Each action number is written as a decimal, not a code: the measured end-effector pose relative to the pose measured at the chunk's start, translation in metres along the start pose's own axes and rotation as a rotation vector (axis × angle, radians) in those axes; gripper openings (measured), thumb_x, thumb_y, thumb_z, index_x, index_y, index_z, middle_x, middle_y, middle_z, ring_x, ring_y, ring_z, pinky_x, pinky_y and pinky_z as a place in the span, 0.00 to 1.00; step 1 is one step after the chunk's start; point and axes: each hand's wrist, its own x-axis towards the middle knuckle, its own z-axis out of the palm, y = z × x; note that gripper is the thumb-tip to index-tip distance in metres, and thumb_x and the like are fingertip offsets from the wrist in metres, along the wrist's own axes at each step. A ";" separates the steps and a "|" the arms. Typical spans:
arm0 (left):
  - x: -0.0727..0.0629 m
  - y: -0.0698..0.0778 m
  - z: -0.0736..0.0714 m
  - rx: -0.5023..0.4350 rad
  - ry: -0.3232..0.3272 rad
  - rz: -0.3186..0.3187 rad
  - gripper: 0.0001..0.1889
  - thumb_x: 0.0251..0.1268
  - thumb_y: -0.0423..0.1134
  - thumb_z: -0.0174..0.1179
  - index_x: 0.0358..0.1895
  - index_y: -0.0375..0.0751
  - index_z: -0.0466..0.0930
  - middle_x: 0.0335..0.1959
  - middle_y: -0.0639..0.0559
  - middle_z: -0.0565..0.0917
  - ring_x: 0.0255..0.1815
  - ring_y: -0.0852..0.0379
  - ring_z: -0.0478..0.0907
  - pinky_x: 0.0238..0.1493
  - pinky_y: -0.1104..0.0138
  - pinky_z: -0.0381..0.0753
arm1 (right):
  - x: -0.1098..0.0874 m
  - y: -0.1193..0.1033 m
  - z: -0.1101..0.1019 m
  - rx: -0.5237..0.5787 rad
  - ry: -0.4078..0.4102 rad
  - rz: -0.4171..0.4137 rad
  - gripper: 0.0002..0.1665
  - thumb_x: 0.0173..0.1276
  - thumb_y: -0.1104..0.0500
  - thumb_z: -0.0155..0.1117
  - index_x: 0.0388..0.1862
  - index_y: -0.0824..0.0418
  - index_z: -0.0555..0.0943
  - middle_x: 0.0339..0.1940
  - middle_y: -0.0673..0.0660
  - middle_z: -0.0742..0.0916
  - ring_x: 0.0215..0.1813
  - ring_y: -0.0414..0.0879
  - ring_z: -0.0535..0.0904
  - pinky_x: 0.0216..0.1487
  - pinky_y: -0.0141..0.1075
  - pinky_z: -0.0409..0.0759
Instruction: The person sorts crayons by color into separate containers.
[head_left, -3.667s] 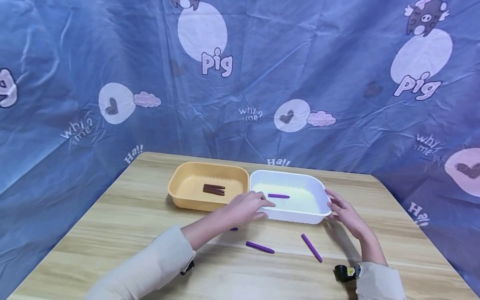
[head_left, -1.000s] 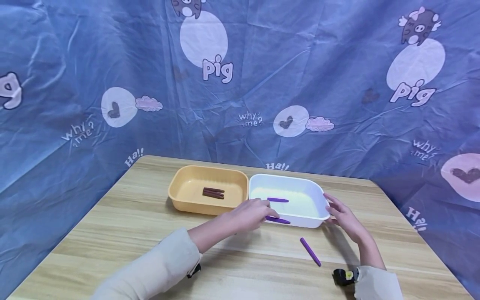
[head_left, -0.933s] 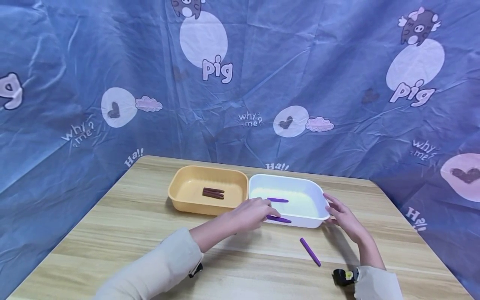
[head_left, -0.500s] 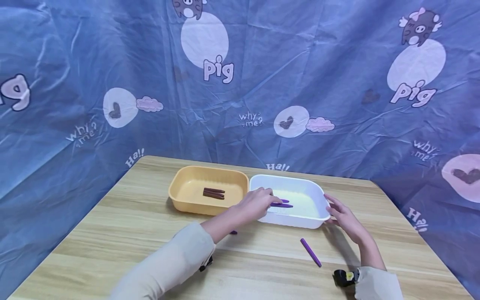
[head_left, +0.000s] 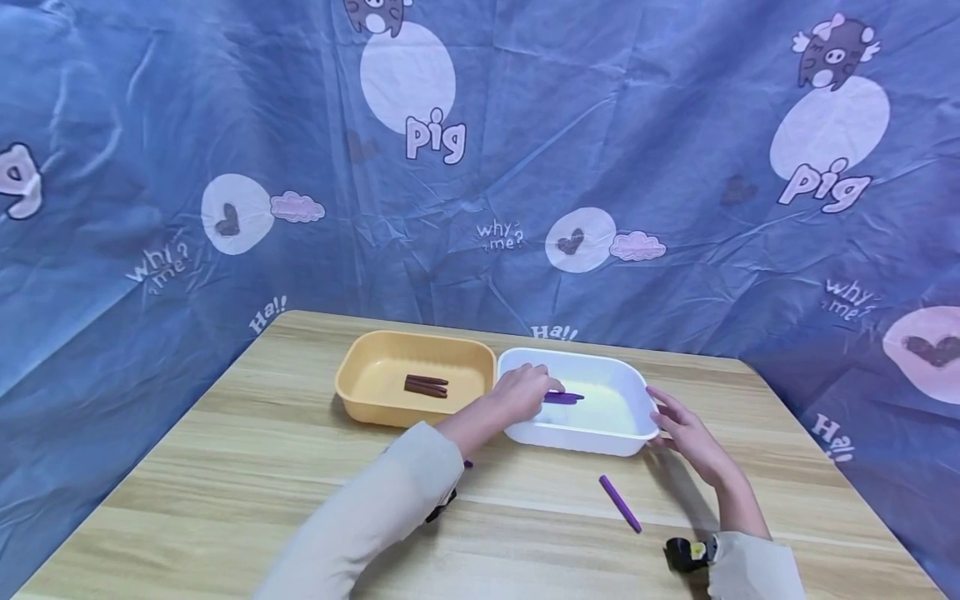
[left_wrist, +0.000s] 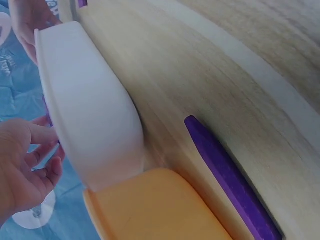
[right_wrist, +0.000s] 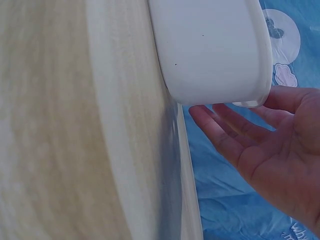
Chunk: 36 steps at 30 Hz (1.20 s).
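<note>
Head view: left fingers pinch a purple crayon, tip toward three o'clock. Best I release low and flat, right fingers, apart, bracing the white tray.

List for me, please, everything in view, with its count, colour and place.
Printed fabric backdrop: one, blue with pig prints, behind the table.
Wood-grain table: one, light brown, before the backdrop.
Orange rectangular plastic tray: one, light orange, far part of the table.
White rectangular plastic tray: one, white, right beside the orange tray.
Slim brown crayons: apparently three, dark brown, in the orange tray.
Slim purple crayons: four, purple, two in the white tray, two on the table.
Fabric sleeves: two, off-white, lower head view.
Small devices: two, black, one beside each sleeve.
Hands: two, bare; left hand pinching a purple crayon in the white tray, right hand holding that tray's right end.
</note>
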 end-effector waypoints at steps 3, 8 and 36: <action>0.008 -0.001 0.006 0.006 -0.013 -0.010 0.22 0.57 0.28 0.57 0.52 0.57 0.80 0.36 0.56 0.78 0.34 0.57 0.73 0.28 0.70 0.73 | 0.000 0.001 0.000 0.001 0.002 0.005 0.32 0.76 0.59 0.40 0.71 0.70 0.45 0.64 0.79 0.58 0.47 0.34 0.71 0.48 0.40 0.76; 0.017 -0.003 0.015 -0.004 -0.048 -0.037 0.21 0.58 0.29 0.57 0.52 0.58 0.81 0.37 0.56 0.78 0.36 0.57 0.74 0.29 0.70 0.74 | 0.001 0.001 -0.001 -0.002 0.011 0.005 0.32 0.76 0.59 0.40 0.71 0.70 0.45 0.64 0.79 0.59 0.47 0.34 0.71 0.47 0.39 0.76; 0.038 -0.013 0.038 -0.075 -0.134 -0.114 0.20 0.60 0.29 0.55 0.49 0.60 0.82 0.51 0.59 0.79 0.52 0.58 0.74 0.46 0.69 0.74 | 0.003 -0.005 0.005 0.002 0.039 0.004 0.31 0.75 0.60 0.41 0.71 0.70 0.47 0.63 0.79 0.60 0.56 0.57 0.69 0.48 0.39 0.75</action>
